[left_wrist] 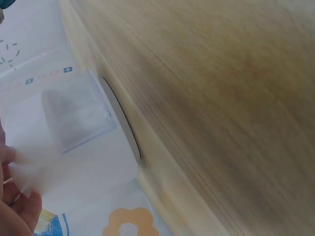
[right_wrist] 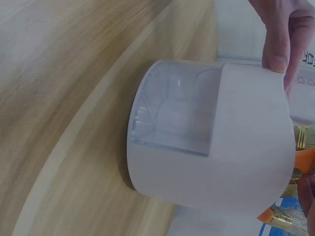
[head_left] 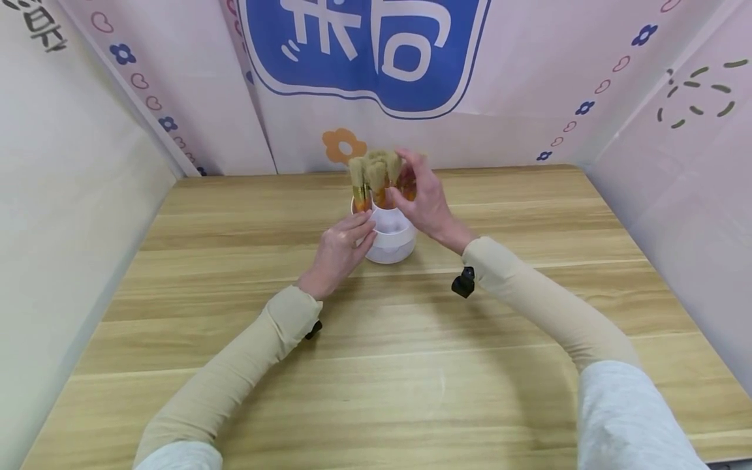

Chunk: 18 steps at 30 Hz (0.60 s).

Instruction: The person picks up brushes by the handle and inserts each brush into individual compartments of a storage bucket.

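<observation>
A white round brush holder [head_left: 390, 247] with a clear front compartment [right_wrist: 177, 108] stands on the table. Several paintbrushes [head_left: 376, 175] with orange handles and pale bristles are upright in it, bristles on top. My left hand [head_left: 341, 247] grips the holder's left rim; the right wrist view shows its thumb on the outer wall. At the right side of the bunch, my right hand [head_left: 427, 199] has thumb and fingers curled around a paintbrush [head_left: 407, 184], partly hidden by the hand. The lower ends of the handles are hidden inside the holder.
The wood-grain table [head_left: 376, 385] runs back to a printed white backdrop [head_left: 493, 130] close behind the holder. White side panels [head_left: 70, 196] flank the table. A small black wrist camera [head_left: 464, 282] hangs below the right sleeve.
</observation>
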{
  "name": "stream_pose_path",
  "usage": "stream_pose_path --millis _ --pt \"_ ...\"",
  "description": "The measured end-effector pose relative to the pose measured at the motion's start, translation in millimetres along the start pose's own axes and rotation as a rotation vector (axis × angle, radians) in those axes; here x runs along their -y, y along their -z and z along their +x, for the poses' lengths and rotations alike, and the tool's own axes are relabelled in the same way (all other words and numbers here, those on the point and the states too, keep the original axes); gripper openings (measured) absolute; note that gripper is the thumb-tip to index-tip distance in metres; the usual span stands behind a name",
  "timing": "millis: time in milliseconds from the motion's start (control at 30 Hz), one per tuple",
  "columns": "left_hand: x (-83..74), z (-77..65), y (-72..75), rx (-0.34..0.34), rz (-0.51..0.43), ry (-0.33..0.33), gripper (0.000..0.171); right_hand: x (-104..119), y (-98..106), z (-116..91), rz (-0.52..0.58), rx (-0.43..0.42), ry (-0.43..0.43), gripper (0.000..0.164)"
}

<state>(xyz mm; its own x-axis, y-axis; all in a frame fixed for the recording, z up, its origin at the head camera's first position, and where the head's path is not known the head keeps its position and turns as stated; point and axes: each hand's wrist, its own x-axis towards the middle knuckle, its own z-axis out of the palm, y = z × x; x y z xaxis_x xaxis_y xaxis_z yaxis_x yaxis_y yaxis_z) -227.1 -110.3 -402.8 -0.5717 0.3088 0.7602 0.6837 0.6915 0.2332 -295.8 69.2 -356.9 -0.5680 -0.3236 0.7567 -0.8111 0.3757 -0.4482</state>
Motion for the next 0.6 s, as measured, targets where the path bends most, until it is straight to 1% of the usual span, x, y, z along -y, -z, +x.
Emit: stream_pose_path --millis 100,200,333,500,600 --pt "-0.1 0.8 0.2 0.002 -0.001 -0.001 0.021 -0.7 -2.0 -2.0 -0.031 0.022 -0.017 0.056" --pt "-0.2 2.0 0.4 0.010 0.005 0.002 0.021 -1.6 -4.0 -4.2 -0.066 0.065 -0.043 0.056" --pt "0.1 2.1 0.2 0.019 0.011 0.008 0.021 -3.0 -6.9 -7.8 -0.101 0.107 -0.053 0.056" --pt "1.8 3.0 0.6 0.037 0.019 0.006 0.019 -4.7 -10.7 -10.5 -0.121 0.124 -0.046 0.055" --pt "3.8 6.3 3.9 0.065 0.030 -0.007 0.020 -5.2 -11.4 -10.2 -0.117 0.125 -0.045 0.055"
